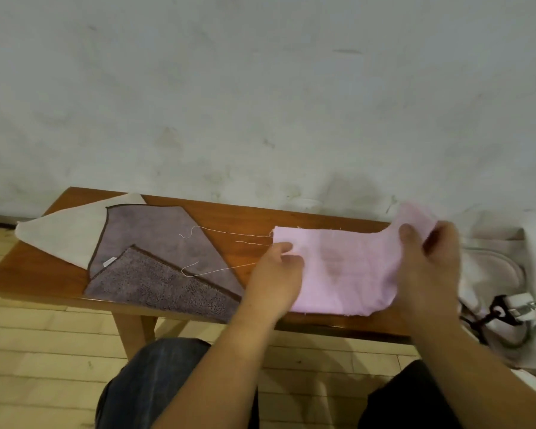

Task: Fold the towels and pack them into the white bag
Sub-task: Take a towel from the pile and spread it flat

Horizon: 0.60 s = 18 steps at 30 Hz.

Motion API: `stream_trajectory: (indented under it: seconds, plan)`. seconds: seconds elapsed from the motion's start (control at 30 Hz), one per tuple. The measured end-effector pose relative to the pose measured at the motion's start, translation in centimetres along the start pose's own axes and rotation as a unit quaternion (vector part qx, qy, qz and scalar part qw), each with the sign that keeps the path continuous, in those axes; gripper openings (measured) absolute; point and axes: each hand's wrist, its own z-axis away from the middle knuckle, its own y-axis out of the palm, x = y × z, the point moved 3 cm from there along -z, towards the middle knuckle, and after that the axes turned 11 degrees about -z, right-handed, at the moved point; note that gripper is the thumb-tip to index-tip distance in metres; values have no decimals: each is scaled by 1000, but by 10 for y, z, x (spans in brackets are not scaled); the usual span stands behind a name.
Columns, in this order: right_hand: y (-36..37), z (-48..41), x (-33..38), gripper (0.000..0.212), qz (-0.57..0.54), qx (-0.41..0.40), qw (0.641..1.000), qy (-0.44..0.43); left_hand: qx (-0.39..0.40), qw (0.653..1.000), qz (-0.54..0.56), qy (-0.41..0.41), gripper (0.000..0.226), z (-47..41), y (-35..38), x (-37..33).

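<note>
Nearest me, my two forearms reach out over my knees to the bench, and the pink towel lies stretched between them. Its long axis runs left to right along the bench, so each hand has one short end. My left hand sits at the left end, low on the wood, fingers curled and pinching that edge. My right hand has the right end, thumb on the near face and the other fingers wrapped behind. That end is lifted off the bench and bunched in my grip, though the blur hides exactly how the fingers lie. Everything turns on this: the raised end is in my right hand and the flat, pinned end is in my left, so I judge the fold must travel leftward along the long axis until the edges meet. Loose threads trail from the left edge across the wood, and they could snag or get caught inside the fold. Further left the purple towel lies spread over the cream towel, both unfolded. The white bag sits just beyond my right hand, so that hand is the nearer one for packing.
</note>
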Motion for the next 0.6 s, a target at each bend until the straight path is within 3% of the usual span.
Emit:
stream_trajectory:
  seconds: [0.07,0.1,0.17,0.2,0.27,0.37,0.53,0.6]
  plan:
    - [28,24,-9,9,59,148,987,-21,-22,997,52,-57,38,-8,-19,12]
    - [43,37,-19,7,105,251,962,-16,-23,995,62,-80,38,-10,-23,18]
    - [62,62,-47,30,234,418,876,-50,-15,993,58,-99,40,-10,-26,25]
    - [68,70,-60,35,292,452,839,-82,-12,994,44,-98,40,-8,-27,26]
    - [72,76,-75,31,339,455,814,-120,-22,996,15,-80,40,-7,-28,26]
    - [70,72,-76,12,319,447,826,-131,-39,998,-7,-49,38,-7,-26,26]
    - [62,65,-65,21,336,455,815,-126,-91,994,-61,-8,34,-15,-18,22]
    - [54,50,-58,28,322,387,857,-112,-97,992,-82,1,35,-17,-14,22]
